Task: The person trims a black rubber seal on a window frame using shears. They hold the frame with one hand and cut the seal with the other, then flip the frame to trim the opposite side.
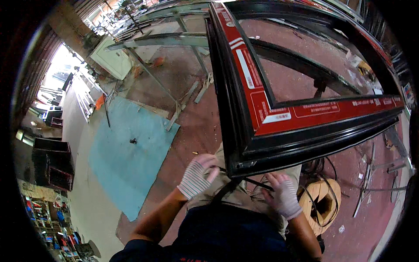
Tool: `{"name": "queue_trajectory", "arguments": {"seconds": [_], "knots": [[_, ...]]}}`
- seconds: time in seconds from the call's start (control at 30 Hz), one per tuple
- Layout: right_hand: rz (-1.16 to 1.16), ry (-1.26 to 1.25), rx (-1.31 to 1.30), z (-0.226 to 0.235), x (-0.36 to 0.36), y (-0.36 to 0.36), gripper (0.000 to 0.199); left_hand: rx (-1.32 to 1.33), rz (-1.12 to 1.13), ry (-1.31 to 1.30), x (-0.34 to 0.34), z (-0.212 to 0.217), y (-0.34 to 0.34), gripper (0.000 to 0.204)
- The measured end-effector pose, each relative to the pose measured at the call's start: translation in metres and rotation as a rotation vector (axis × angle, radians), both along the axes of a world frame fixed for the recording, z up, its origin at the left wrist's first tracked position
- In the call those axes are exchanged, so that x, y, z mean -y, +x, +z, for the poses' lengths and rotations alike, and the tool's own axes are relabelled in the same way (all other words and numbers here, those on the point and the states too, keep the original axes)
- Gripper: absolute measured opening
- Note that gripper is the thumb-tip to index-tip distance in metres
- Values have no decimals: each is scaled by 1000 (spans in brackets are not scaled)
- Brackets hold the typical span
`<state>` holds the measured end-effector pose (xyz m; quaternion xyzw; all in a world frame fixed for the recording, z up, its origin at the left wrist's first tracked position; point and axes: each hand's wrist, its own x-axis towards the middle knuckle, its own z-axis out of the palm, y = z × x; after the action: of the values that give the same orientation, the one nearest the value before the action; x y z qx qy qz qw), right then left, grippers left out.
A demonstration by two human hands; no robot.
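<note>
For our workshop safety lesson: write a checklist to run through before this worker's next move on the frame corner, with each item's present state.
1. Left hand gloved: ok.
2. Right hand gloved: ok.
3. Strip in the right hand's fingers: ok.
4. Strip seated in the frame corner: cannot tell, hidden under the corner.
5. Frame steadily supported on the stand: cannot tell.
6. Floor underfoot free of scraps: not ok, loose bars and debris lie about.

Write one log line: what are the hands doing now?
left hand: gloved, at frame corner | right hand: gloved, fingers on black strip | window frame: black, red film | wooden spool: on floor
</note>
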<state>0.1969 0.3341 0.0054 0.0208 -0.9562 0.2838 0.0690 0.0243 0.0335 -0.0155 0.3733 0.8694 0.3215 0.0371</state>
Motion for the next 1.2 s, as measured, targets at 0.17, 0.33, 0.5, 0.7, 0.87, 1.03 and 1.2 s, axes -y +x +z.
{"name": "queue_trajectory", "arguments": {"seconds": [0.17,0.33,0.5,0.7,0.87,1.03,1.2], "knots": [[62,-26,291,-51,16,-9,48,213,-216,-271,-33,-43,22,50],[-12,-169,310,-58,-1,-4,33,448,-153,-406,-39,-55,10,54],[-158,-449,176,-49,-53,33,35,344,-194,-297,1,-22,-25,46],[-446,-238,129,-46,-124,87,30,357,-107,-386,16,83,-37,33],[-547,-251,193,-52,-157,118,28,307,-110,-424,32,108,-43,32],[-691,-137,313,-69,-190,147,31,354,46,-468,52,117,-55,30],[-697,54,470,-116,-218,169,32,317,75,-565,63,129,-56,30]]}}
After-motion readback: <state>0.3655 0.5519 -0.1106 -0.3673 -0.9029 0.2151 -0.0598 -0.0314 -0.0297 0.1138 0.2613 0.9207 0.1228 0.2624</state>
